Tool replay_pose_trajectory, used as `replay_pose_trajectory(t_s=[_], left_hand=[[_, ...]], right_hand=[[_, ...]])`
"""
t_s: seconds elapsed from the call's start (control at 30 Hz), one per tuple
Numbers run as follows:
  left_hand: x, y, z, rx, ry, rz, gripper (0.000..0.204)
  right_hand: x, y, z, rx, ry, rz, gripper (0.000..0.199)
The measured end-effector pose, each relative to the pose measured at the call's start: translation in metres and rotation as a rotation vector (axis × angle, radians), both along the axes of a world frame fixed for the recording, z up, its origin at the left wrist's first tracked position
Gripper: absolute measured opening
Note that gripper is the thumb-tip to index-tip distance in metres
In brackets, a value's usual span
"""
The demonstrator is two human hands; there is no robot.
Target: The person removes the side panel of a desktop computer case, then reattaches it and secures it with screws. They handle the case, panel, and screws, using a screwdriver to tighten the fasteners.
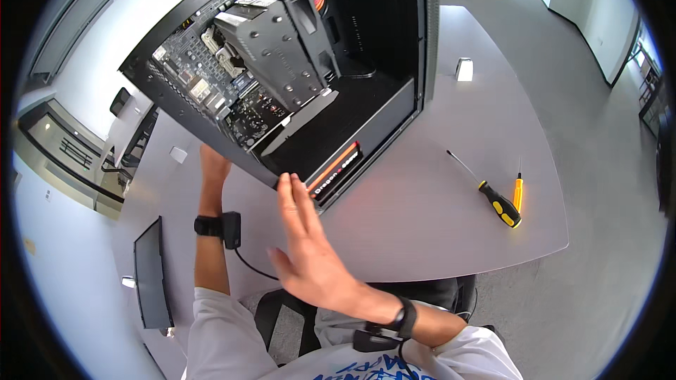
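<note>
An open black computer case (394, 112) stands tilted on the grey table, its side panel off. Inside it are a motherboard (184, 73) and a big dark grey cooler block (274, 45); coloured cables show behind the block. My right hand (313, 260) is open, fingers stretched out together, the tips at the case's near lower corner beside an orange-striped label (334, 172). Whether they press on it I cannot tell. Reaching behind the case's left side, my left hand (213, 163) has its fingers hidden by the case. Black straps with small boxes sit on both wrists.
On the table (394, 239) at right lie a black-and-yellow screwdriver (500, 207) and a slim yellow-handled tool (518, 193). Small white blocks stand at far right (464, 70) and left (178, 154). A dark monitor (151, 274) is at the left edge. A cable hangs near my left wrist.
</note>
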State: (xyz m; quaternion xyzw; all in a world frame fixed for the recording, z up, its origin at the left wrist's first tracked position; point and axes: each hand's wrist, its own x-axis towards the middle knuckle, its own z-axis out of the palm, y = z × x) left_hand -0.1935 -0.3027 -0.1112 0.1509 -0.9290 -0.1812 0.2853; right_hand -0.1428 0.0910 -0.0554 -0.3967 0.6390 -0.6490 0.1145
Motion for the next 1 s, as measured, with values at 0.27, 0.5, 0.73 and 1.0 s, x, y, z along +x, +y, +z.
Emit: replay_pose_trajectory(t_s=[0.27, 0.5, 0.73, 1.0], left_hand=[[0.038, 0.061, 0.015, 0.150, 0.171, -0.029, 0.032], [0.084, 0.206, 0.030, 0.532, 0.239, -0.243, 0.072], [0.048, 0.231, 0.014, 0.189, 0.285, -0.117, 0.101], [0.055, 0.225, 0.023, 0.317, 0.356, -0.056, 0.093]], right_hand=[[-0.037, -0.024, -0.013, -0.063, 0.138, 0.202, 0.086], [-0.097, 0.073, 0.028, 0.232, 0.078, -0.049, 0.054], [-0.174, 0.112, 0.067, 0.265, 0.560, -0.564, 0.068], [-0.287, 0.075, 0.034, 0.030, 0.197, -0.522, 0.081]])
